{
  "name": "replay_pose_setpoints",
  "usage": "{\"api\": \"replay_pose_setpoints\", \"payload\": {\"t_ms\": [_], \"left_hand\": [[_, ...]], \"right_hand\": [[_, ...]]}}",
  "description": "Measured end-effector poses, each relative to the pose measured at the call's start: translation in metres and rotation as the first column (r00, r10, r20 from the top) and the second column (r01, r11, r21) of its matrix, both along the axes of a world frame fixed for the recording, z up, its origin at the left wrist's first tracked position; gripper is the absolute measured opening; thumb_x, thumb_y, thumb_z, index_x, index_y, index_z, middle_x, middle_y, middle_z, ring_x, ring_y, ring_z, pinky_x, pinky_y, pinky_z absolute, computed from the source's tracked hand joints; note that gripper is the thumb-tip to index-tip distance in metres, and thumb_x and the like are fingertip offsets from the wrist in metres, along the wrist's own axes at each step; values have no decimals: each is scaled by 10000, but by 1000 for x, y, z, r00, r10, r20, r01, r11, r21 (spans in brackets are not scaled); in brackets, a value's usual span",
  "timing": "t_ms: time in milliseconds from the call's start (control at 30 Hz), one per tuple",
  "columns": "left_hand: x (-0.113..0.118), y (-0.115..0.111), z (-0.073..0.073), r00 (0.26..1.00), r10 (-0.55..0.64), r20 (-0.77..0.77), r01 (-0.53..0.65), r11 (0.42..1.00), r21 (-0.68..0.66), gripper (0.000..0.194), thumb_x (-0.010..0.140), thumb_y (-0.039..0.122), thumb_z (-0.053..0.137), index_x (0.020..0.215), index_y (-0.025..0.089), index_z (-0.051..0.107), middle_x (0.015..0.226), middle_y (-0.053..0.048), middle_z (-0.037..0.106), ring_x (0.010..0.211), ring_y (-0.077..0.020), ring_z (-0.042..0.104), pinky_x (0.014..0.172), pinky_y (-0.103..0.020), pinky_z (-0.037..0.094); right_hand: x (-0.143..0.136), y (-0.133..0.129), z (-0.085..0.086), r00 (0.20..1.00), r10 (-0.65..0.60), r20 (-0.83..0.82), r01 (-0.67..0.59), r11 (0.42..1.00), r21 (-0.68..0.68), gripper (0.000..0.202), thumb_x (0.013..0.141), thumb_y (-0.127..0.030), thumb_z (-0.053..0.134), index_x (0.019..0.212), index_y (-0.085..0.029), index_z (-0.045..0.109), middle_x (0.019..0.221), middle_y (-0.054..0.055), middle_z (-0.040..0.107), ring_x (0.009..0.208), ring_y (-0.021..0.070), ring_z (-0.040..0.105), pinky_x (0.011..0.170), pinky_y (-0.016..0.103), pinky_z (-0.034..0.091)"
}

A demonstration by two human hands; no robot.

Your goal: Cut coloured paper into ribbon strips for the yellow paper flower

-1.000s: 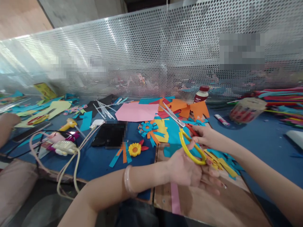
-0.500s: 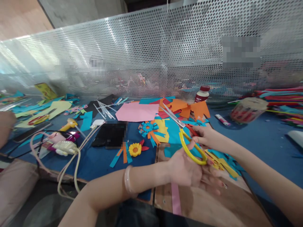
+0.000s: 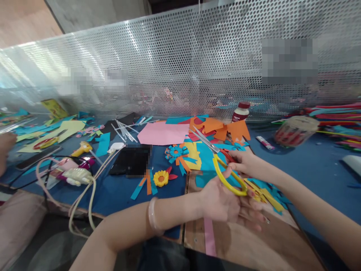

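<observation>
A pair of scissors (image 3: 211, 145) with one red and one yellow handle points up and left, its blades slightly apart. My right hand (image 3: 245, 162) is closed around the red handle. Below it my left hand (image 3: 222, 201) has its palm turned up and its fingers loosely spread, and the yellow loop lies across it, touching it near the thumb. Whether the thumb passes through the loop I cannot tell. Cut yellow paper strips (image 3: 270, 199) lie just behind my left fingertips. A pink paper strip (image 3: 209, 237) rests on the wooden board (image 3: 239, 248) under that hand.
A blue and orange paper flower (image 3: 176, 151), a yellow flower (image 3: 161, 178) and a black flat object (image 3: 131, 161) lie left of my hands. Glue guns with cords (image 3: 77, 175) are farther left. A bottle (image 3: 241, 111) and a clear jar (image 3: 296, 131) stand at right. A perforated metal screen (image 3: 169, 64) closes the back.
My hands and the scissors have hardly moved; my left fingers have shifted very slightly. At the far left, another person's arm has moved a little.
</observation>
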State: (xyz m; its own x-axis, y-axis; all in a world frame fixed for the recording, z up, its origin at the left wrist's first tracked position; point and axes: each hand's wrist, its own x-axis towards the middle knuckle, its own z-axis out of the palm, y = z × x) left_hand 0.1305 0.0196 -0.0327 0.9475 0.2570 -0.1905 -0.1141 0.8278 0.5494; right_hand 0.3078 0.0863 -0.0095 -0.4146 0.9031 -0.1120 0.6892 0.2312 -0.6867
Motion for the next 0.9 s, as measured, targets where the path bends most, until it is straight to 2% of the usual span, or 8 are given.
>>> {"api": "replay_pose_setpoints", "payload": {"t_ms": [167, 367, 533, 567, 633, 700, 767, 900], "left_hand": [[8, -1, -5, 995, 78, -62, -85, 989, -118, 713, 834, 636, 185, 1126, 91, 541, 1046, -126, 566, 804, -219, 618, 776, -393, 463], [11, 6, -1, 989, 97, -110, -110, 988, -112, 654, 780, 709, 267, 845, 138, 580, 788, -75, 604, 726, -230, 629, 746, -399, 446], [-5, 28, 9, 906, 228, -357, -81, 920, 384, 677, 817, 692, 248, 987, 137, 598, 925, -123, 672, 697, -200, 641, 635, -323, 464], [-11, 33, 12, 864, 317, -392, -31, 810, 586, 621, 837, 660, 297, 1038, 148, 585, 966, -117, 676, 707, -192, 643, 631, -310, 465], [-24, 41, 19, 753, 526, -396, 167, 429, 887, 510, 839, 582, 462, 1118, 166, 556, 1021, -102, 676, 784, -196, 647, 694, -314, 481], [-35, 46, 23, 694, 644, -323, 416, 7, 909, 484, 809, 484, 600, 1156, 151, 553, 1089, -115, 657, 953, -232, 625, 819, -339, 473], [-42, 49, 24, 692, 673, -262, 576, -295, 762, 522, 768, 435, 676, 1173, 126, 566, 1157, -137, 624, 1093, -271, 561, 923, -370, 431], [-42, 45, 15, 708, 673, -215, 648, -497, 578, 597, 722, 509, 688, 1180, 139, 593, 1171, -123, 621, 1134, -288, 522, 973, -399, 395]], "right_hand": [[2, 1, -2, 1000, 15, 6, -16, 1000, 16, 403, 779, -594, 569, 775, -230, 397, 606, -67, 346, 421, 81, 364, 349, 231, 336], [2, 4, -1, 1000, -2, -13, 3, 991, 136, 433, 758, -607, 583, 725, -222, 387, 586, -57, 380, 447, 89, 364, 387, 234, 292], [6, 7, -1, 928, -231, -294, 282, 949, 144, 469, 682, -603, 682, 737, -215, 425, 573, -63, 360, 470, 78, 315, 405, 220, 234], [7, 8, -1, 879, -265, -397, 310, 949, 55, 458, 701, -609, 664, 753, -216, 433, 561, -69, 340, 457, 73, 286, 400, 216, 215], [7, 8, 1, 739, -328, -588, 298, 942, -152, 408, 747, -577, 636, 772, -217, 447, 559, -73, 306, 445, 66, 233, 388, 210, 180], [5, 5, 8, 571, -367, -735, 193, 930, -314, 341, 763, -495, 645, 761, -210, 458, 583, -67, 276, 456, 66, 193, 374, 205, 141], [0, 1, 16, 397, -384, -834, 45, 915, -400, 282, 778, -430, 631, 747, -200, 470, 617, -56, 255, 479, 75, 173, 361, 204, 118], [-5, -8, 27, 190, -416, -890, -160, 881, -446, 267, 845, -459, 525, 766, -207, 485, 650, -26, 290, 525, 107, 227, 375, 214, 199]]}}
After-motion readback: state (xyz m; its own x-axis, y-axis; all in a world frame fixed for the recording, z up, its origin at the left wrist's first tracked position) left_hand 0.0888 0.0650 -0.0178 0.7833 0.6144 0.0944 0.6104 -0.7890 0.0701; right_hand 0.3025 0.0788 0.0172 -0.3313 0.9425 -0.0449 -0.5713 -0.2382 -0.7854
